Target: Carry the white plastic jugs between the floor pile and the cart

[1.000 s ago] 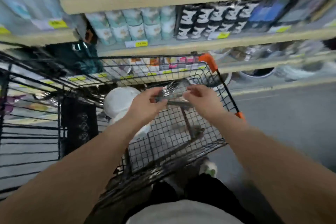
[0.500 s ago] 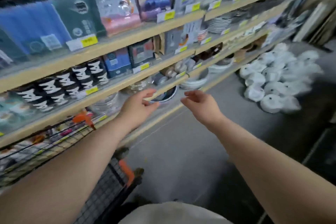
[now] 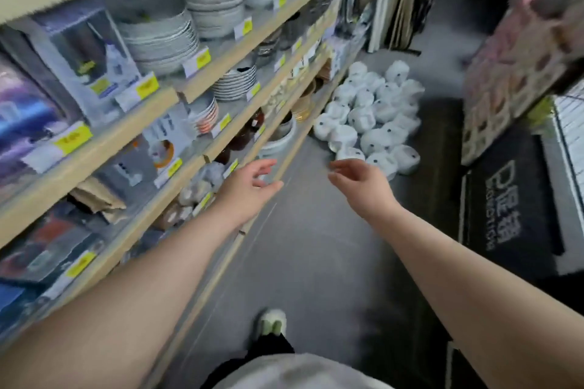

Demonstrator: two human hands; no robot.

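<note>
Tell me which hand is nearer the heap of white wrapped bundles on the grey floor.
Right. The right hand hangs open just short of the heap of white wrapped bundles; the left hand is farther off, beside the wooden shelf edge.

Your shelves on the left are pale wood with yellow price tags. Stacked plates are white with grey rims. Far on the grey floor, wrapped bowls are white with dark dots. Right, the mat is black with white lettering. Your shoe is pale green.
</note>
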